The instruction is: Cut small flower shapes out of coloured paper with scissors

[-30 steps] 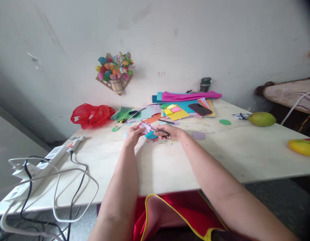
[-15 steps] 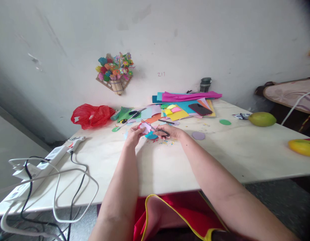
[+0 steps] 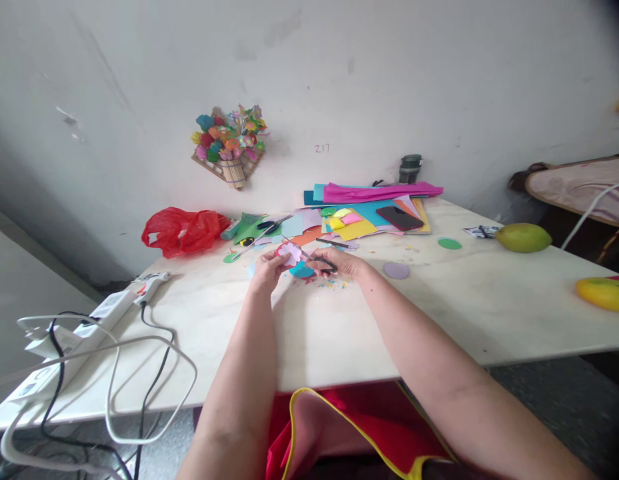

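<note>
Pinched in my left hand [image 3: 268, 269] is a pale lilac paper flower [image 3: 289, 254] with a scalloped edge and some red along its rim. My right hand [image 3: 339, 261] is closed round the dark handles of a pair of scissors [image 3: 309, 258], whose blades point left toward the flower's edge. Whether the blades touch the paper I cannot tell. Under the hands lies a blue paper disc [image 3: 302, 270], partly hidden, with small coloured paper scraps [image 3: 334, 285] scattered around it. A dark pencil-like stick [image 3: 334, 243] rests just beyond my right hand.
Coloured sheets [image 3: 359, 228], a phone [image 3: 400, 218] and a second pair of scissors [image 3: 273, 226] lie at the back. A red plastic bag [image 3: 182, 230] sits back left, a power strip [image 3: 84, 340] with loose cables at left. Paper discs [image 3: 396, 270] and mangoes [image 3: 523, 237] are at right.
The lilac flower has turned slightly in my left hand and shows more of its face. My right hand and the scissors have shifted very slightly. Everything else stays put.
</note>
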The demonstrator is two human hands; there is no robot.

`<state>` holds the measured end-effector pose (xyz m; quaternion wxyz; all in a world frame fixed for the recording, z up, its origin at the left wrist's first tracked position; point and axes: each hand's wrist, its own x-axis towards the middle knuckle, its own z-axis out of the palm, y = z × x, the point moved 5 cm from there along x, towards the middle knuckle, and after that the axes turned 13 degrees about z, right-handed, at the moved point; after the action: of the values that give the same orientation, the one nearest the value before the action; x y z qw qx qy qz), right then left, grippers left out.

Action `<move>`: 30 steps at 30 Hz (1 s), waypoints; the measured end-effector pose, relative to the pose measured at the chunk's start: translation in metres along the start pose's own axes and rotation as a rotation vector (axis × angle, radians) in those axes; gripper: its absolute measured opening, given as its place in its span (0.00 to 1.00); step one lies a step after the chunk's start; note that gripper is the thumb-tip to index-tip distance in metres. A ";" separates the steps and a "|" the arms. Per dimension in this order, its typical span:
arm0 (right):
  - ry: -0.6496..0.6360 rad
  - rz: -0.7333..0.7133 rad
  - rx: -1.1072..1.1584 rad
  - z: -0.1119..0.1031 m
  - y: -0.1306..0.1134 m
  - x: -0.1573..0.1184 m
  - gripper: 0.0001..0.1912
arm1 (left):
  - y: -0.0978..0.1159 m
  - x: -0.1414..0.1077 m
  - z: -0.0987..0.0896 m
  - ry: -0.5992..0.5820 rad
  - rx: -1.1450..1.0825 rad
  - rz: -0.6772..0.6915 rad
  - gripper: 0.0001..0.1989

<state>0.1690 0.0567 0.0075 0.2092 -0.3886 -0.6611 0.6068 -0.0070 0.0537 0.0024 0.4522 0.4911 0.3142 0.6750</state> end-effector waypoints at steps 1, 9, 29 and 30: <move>0.004 -0.002 -0.002 0.000 0.000 0.000 0.13 | 0.000 0.000 0.000 0.002 -0.005 0.001 0.16; 0.053 0.010 0.053 -0.001 0.002 0.006 0.12 | -0.003 -0.001 0.004 0.036 -0.041 -0.014 0.18; 0.119 -0.009 0.121 0.001 -0.004 0.001 0.17 | -0.020 0.001 0.001 0.013 0.018 -0.038 0.15; 0.121 -0.007 0.121 0.001 -0.004 0.001 0.17 | -0.021 0.001 0.001 0.005 0.022 -0.035 0.15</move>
<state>0.1670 0.0571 0.0109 0.2741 -0.4086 -0.6107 0.6204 0.0005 0.0631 -0.0147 0.4576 0.4886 0.3312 0.6650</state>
